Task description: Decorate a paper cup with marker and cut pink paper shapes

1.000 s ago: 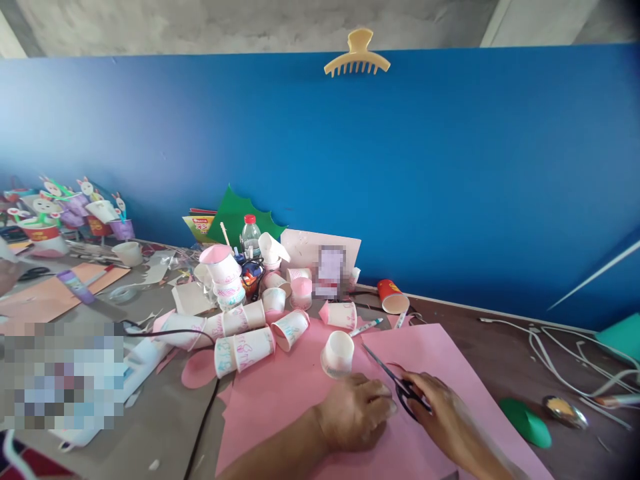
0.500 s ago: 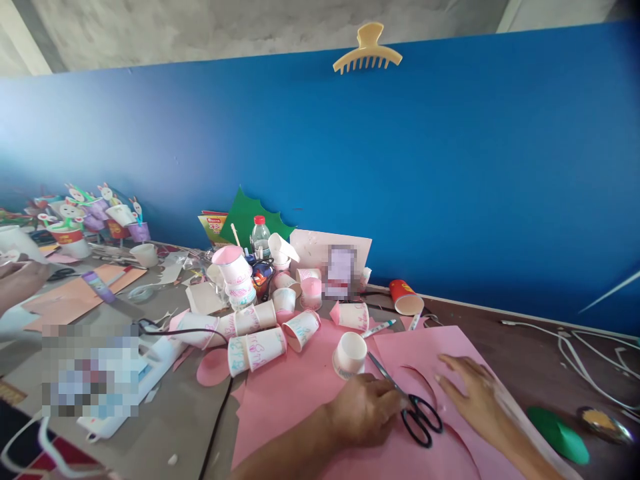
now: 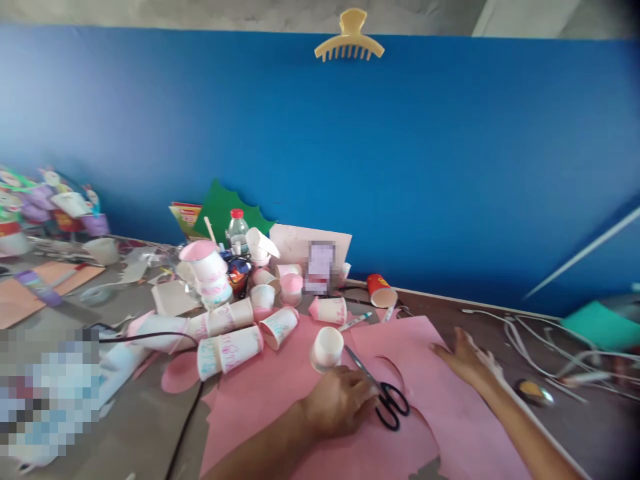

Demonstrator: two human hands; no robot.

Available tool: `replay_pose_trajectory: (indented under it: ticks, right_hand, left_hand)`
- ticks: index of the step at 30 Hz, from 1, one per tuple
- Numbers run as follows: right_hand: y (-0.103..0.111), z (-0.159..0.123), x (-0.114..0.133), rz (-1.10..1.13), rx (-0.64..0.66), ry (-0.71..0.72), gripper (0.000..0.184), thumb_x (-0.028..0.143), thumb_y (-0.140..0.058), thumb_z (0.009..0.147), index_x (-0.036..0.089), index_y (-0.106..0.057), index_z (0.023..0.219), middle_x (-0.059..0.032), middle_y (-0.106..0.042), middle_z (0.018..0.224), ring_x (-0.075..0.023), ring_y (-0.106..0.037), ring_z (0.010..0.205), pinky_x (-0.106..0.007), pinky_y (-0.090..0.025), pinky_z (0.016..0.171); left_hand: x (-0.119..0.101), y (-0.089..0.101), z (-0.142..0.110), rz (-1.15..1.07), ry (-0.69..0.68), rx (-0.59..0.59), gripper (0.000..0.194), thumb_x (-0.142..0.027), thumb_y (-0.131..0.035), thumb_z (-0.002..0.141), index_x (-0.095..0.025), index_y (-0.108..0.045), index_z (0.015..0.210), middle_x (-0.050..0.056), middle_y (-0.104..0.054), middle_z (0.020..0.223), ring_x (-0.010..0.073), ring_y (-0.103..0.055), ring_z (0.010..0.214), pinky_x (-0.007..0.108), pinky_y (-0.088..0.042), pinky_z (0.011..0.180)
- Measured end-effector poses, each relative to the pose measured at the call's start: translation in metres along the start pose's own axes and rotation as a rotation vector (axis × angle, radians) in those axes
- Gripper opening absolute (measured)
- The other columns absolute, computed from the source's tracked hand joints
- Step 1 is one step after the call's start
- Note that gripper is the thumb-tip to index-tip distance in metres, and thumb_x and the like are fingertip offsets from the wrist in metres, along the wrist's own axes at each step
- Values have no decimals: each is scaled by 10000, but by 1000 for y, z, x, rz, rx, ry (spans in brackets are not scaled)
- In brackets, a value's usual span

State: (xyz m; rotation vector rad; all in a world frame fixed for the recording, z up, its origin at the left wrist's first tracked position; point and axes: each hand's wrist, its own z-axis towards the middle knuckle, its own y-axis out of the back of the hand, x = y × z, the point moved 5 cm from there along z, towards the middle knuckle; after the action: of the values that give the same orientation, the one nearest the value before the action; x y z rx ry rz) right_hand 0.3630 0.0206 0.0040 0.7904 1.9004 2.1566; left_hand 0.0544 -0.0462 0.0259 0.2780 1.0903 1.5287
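My left hand (image 3: 340, 403) rests on the pink paper (image 3: 280, 413), fingers curled and bent down; what may be under them is hidden. Its fingertips reach the pivot of a pair of black-handled scissors (image 3: 393, 405), which lies on the paper with its blades pointing away. My right hand (image 3: 467, 363) is open at the paper's right edge, thumb and fingers apart. A curved cut runs through the paper between my hands. Just beyond my left hand stands a white paper cup (image 3: 329, 347).
Several decorated paper cups (image 3: 235, 350) and a pink paper disc (image 3: 180, 373) lie to the left, a black cable (image 3: 185, 427) among them. At the back are a bottle (image 3: 238, 230) and a red cup (image 3: 383, 291). White cables (image 3: 515, 340) lie right, before the blue wall (image 3: 425, 167).
The view has swung right. My right hand has shifted outward to the paper's edge, and the green cone seen before is no longer visible. My left hand stays beside the scissors.
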Motion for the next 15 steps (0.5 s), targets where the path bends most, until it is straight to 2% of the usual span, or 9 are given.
replay_pose_trajectory:
  ticks: [1,4,7,8,11,15]
  right_hand:
    - [3,0,2,74,-9,1,725,474,-557,733,70,-489,1332,-241,-687,1082,-474,-602,1053,-597,-438,833]
    - [13,0,10,137,-19,48,466,343,-523,751,129,-615,1154,-145,-736,916,-332,-686,912,-422,-506,749]
    - [34,-1,19,186,-21,126,244,312,-499,753,194,-679,867,-67,-729,786,-253,-690,759,-315,-493,637]
    - [45,-3,21,200,-31,149,220,325,-491,761,205,-668,810,-53,-715,738,-247,-675,708,-309,-478,603]
    - [88,-12,25,238,-129,204,242,384,-456,814,207,-615,859,-65,-682,793,-244,-626,735,-312,-445,614]
    - [146,-33,33,394,-263,355,239,439,-459,846,223,-560,836,-1,-556,662,-183,-510,609,-293,-400,582]
  left_hand:
    - [0,1,1,-19,11,-6,198,-209,-370,925,-174,-558,873,78,-687,809,191,-652,714,286,-476,641]
    - [1,4,2,-58,46,-22,231,-226,-357,935,-174,-573,874,80,-678,794,178,-635,683,277,-472,633]
    - [3,6,3,-104,97,-40,222,-200,-374,914,-169,-590,878,77,-669,778,172,-616,668,271,-468,624]
    - [4,6,4,-127,121,-51,228,-190,-371,909,-169,-593,859,75,-664,761,171,-610,664,271,-466,623]
    - [9,9,3,-217,235,-110,244,-188,-365,902,-172,-594,819,75,-653,740,172,-592,670,286,-461,641]
    - [19,8,-1,-428,430,-191,238,-338,-431,903,-162,-588,869,88,-638,794,189,-576,731,328,-467,681]
